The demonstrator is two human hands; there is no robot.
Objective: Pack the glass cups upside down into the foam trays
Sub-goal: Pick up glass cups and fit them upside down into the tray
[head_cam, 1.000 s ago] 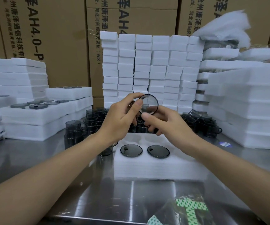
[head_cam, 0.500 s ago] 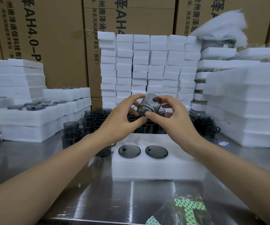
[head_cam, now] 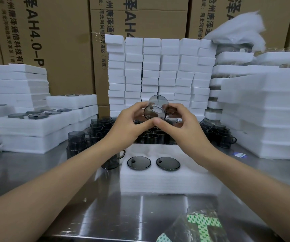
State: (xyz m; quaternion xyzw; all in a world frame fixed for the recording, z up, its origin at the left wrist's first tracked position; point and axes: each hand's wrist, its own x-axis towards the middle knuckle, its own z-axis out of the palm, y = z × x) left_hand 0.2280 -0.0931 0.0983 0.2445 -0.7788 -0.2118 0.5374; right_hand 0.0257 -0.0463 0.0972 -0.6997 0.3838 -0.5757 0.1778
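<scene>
Both my hands hold one smoky grey glass cup (head_cam: 155,109) up above the table, tilted on its side with one round end toward me. My left hand (head_cam: 132,119) grips its left side and my right hand (head_cam: 179,123) grips its right side, where the handle is. Below them lies a white foam tray (head_cam: 167,179) with two cups (head_cam: 139,162) set upside down in its left holes, their dark round bases showing. A crowd of loose grey cups (head_cam: 151,137) stands behind the tray.
One cup (head_cam: 112,160) stands by the tray's left edge. Filled foam trays (head_cam: 36,123) are stacked at the left. White foam stacks rise at the back (head_cam: 158,70) and right (head_cam: 263,105), before cardboard boxes. A plastic bag with green-patterned stickers (head_cam: 201,224) lies near the front edge.
The cup has been turned between my hands: first its round end faced me flat, now it lies tilted on its side and slightly higher. My right hand moved closer round it.
</scene>
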